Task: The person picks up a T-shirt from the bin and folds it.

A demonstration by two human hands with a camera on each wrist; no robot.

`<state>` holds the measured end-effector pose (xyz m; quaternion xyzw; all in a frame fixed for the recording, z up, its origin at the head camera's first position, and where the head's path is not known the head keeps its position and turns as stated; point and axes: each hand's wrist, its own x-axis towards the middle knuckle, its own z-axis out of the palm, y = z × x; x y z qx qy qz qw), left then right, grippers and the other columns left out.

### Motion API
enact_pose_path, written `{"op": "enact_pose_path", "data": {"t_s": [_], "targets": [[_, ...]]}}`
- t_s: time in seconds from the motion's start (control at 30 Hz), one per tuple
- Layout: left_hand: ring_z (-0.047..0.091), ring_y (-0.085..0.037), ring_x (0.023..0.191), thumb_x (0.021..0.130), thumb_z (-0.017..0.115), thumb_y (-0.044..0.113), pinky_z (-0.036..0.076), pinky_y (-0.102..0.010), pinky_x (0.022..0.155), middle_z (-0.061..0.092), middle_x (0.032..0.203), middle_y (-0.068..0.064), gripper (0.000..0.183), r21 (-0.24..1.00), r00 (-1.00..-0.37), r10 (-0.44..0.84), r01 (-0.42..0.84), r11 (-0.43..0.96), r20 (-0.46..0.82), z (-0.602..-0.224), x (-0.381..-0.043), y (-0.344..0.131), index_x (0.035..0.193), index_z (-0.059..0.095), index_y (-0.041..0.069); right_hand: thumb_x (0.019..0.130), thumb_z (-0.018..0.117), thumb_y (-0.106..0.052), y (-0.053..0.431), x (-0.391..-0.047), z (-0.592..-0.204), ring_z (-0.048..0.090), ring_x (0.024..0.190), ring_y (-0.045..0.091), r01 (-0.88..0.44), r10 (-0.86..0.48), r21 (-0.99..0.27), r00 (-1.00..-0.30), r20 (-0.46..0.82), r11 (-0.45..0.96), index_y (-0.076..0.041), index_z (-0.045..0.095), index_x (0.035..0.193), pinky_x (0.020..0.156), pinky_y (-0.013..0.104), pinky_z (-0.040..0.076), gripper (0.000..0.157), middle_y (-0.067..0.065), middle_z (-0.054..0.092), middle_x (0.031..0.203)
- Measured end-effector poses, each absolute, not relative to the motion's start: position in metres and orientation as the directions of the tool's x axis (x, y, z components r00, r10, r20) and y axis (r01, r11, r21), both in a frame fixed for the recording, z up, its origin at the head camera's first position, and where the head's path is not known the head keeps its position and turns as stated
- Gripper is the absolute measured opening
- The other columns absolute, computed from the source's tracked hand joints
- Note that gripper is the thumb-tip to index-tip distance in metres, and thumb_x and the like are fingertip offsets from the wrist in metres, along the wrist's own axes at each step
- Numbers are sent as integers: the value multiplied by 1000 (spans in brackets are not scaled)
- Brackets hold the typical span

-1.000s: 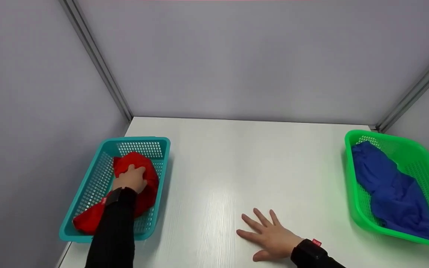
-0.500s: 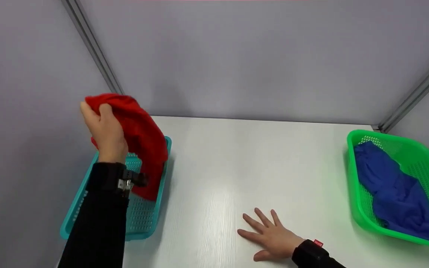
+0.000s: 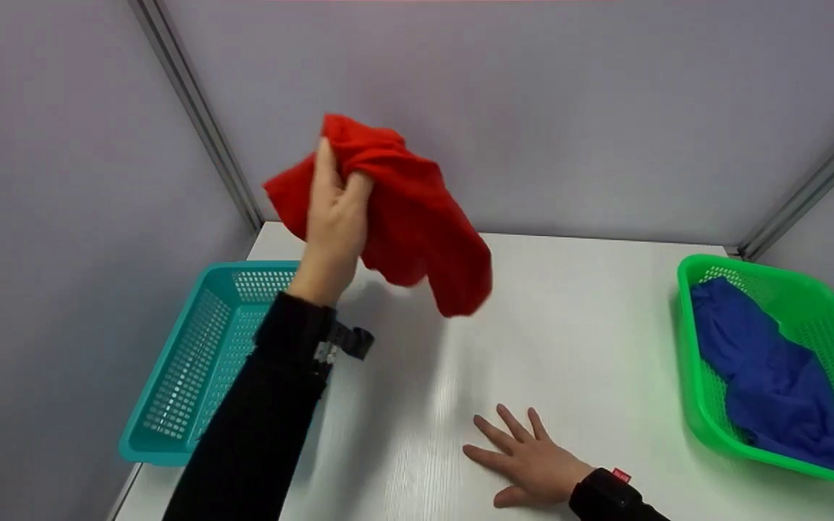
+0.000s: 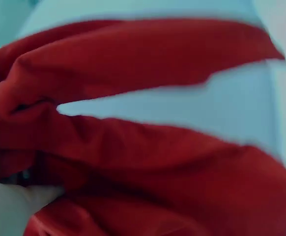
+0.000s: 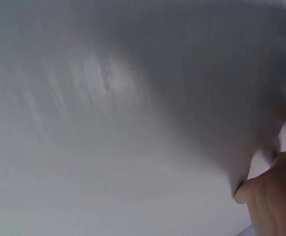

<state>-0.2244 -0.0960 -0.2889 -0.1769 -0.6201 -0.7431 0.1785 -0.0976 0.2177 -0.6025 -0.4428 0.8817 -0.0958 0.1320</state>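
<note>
A crumpled red cloth [image 3: 417,210] hangs in the air over the back left part of the table, its folds drooping to the right. My left hand [image 3: 336,217] grips it near its upper left end, the thumb pressed against the fabric and the other fingers partly hidden by it. Red folds of the cloth [image 4: 133,59] fill much of the left wrist view, where only a bit of the hand [image 4: 15,206] shows. With fingers spread, my right hand [image 3: 529,463] rests on the white tabletop and holds nothing; its thumb side [image 5: 273,196] appears at the right wrist view's edge.
A teal plastic basket [image 3: 171,362], with nothing visible inside, stands at the left of the table [image 3: 576,325]. On the right, a green basket [image 3: 692,376] contains a crumpled blue cloth [image 3: 764,369]. Pale panels [image 3: 533,108] enclose the back and sides.
My left hand has lifted the red cloth out of the teal basket, then carried it up and to the right above the table. My right hand has stayed in place.
</note>
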Motion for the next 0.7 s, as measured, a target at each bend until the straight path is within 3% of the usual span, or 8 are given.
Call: {"op": "enact_pose_path", "data": {"t_s": [0.17, 0.3, 0.37, 0.47, 0.6, 0.7], "targets": [[56, -20, 93, 101, 48, 14, 45, -33, 83, 57, 100, -7, 7, 934, -947, 34, 320, 161, 319, -365, -235, -65, 107, 46, 10, 92, 64, -60, 212, -97, -595, 12, 153, 49, -699, -764, -311, -605, -223, 644, -40, 31, 160, 109, 80, 17, 78, 5, 18, 171], [53, -18, 92, 98, 49, 15, 44, -33, 81, 54, 96, -6, 7, 940, -989, 58, 149, 306, 137, -413, -230, -49, 103, 46, 11, 92, 73, -45, 198, -99, -576, 32, 149, 45, -643, -712, -313, -665, -225, 699, -34, 38, 158, 109, 72, 33, 76, 7, 33, 166], [53, -18, 93, 98, 50, 15, 44, -33, 82, 54, 97, -6, 6, 936, -995, 64, 98, 338, 81, -428, -226, -44, 101, 47, 10, 93, 74, -37, 189, -102, -564, 45, 142, 39, -598, -669, -350, -732, -129, 721, -26, 41, 157, 107, 64, 41, 73, 8, 44, 159], [52, -19, 94, 98, 51, 14, 44, -33, 82, 54, 99, -7, 6, 923, -996, 81, 70, 379, 42, -439, -217, -36, 98, 48, 9, 92, 76, -28, 175, -112, -544, 55, 133, 29, -508, -521, -490, -845, 122, 708, -15, 43, 154, 103, 52, 50, 71, 9, 52, 150], [52, -18, 92, 96, 59, 17, 46, -32, 80, 55, 100, -5, 10, 917, -990, 141, 77, 391, 23, -437, -204, -20, 97, 52, 10, 88, 81, -22, 161, -131, -518, 46, 136, 28, -470, -250, -656, -880, 405, 591, -7, 34, 155, 104, 50, 48, 83, 13, 42, 148], [53, -16, 91, 96, 66, 24, 47, -30, 78, 56, 100, -3, 16, 929, -962, 274, 106, 355, 5, -431, -192, -10, 98, 55, 12, 87, 81, -17, 159, -143, -502, 41, 139, 28, -419, -122, -748, -899, 420, 514, -8, 27, 157, 108, 51, 43, 89, 16, 38, 151]]}}
